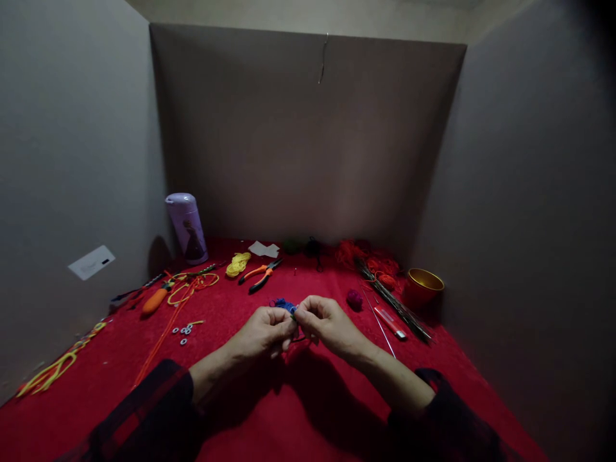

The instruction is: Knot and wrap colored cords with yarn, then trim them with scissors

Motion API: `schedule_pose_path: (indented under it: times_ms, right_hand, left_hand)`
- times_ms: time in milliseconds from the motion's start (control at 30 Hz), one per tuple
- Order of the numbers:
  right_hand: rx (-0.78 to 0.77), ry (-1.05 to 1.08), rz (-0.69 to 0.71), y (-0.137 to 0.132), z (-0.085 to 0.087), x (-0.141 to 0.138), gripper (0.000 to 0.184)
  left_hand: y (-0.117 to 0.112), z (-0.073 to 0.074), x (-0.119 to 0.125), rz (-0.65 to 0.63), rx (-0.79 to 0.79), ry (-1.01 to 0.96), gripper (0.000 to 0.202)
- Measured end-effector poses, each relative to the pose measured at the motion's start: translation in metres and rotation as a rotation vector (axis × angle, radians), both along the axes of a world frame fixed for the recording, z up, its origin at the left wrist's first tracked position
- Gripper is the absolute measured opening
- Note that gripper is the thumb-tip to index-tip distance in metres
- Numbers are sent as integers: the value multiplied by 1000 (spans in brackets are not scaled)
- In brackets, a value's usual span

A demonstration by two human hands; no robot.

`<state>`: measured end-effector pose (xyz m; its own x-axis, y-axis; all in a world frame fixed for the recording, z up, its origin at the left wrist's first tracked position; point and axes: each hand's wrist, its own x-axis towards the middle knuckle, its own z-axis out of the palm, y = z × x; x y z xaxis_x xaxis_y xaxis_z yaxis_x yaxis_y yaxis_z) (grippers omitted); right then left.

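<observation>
My left hand (270, 328) and my right hand (327, 323) meet fingertip to fingertip above the middle of the red cloth. Both are closed in a pinch on what looks like a thin dark cord (299, 339), with a small greenish bit showing between the fingertips. Most of it is hidden by the fingers. Just behind the hands lies a bundle of blue yarn (285, 305), partly covered by them; whether they touch it I cannot tell. A magenta yarn ball (355, 299) rests to the right of my right hand.
Orange-handled pliers (260, 276), yellow yarn (238, 264) and a purple bottle (188, 228) stand or lie behind left. Several metal rings (183, 330) and an orange-handled tool (156, 300) are left. Right are a thin rod (380, 323), red-white packet (390, 322), sticks (397, 303) and gold-lined bowl (426, 280).
</observation>
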<state>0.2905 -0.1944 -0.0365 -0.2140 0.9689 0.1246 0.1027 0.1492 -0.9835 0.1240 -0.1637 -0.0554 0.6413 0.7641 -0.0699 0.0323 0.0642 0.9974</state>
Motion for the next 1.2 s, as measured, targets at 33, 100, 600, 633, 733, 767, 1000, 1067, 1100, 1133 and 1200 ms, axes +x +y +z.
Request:
schedule_pose_path:
  times_ms: [33,100,600,633,733,767,1000,1067,1100,1133,1200]
  right_hand:
    - [-26,49,18,1,0,1,25]
    - [-80,159,58,1,-1,4,25]
    - [-153,341,62,-1,-2,-4,27]
    - [-149,328,39,-1,-1,-5,28]
    - [-145,302,-38,2,5,-5,29]
    - [-139,310,-61,3,8,-4,30]
    - [-38,495,-106,17,24,19,34]
    - [1,527,-162,18,31,31,33]
    - [16,537,-192,17,35,38,33]
    - [32,548,-225,16,40,45,32]
    - [65,566,-299,12,51,60,30]
  left_hand:
    - [0,0,0,-6,-21,-14,46]
    - [0,1,-1,-7,-71,-42,44]
    - [-6,11,0,-53,-103,-47,44]
    - [-6,14,1,-48,-62,-32,45]
    - [-7,21,0,-32,24,9,47]
    - [-6,22,0,-30,32,13,46]
    - [8,16,-4,86,22,16,46]
    - [13,13,-4,108,35,33,46]
    - [16,12,-5,115,46,39,46]
    - [18,11,-5,122,59,42,46]
    - [22,9,-6,136,82,38,44]
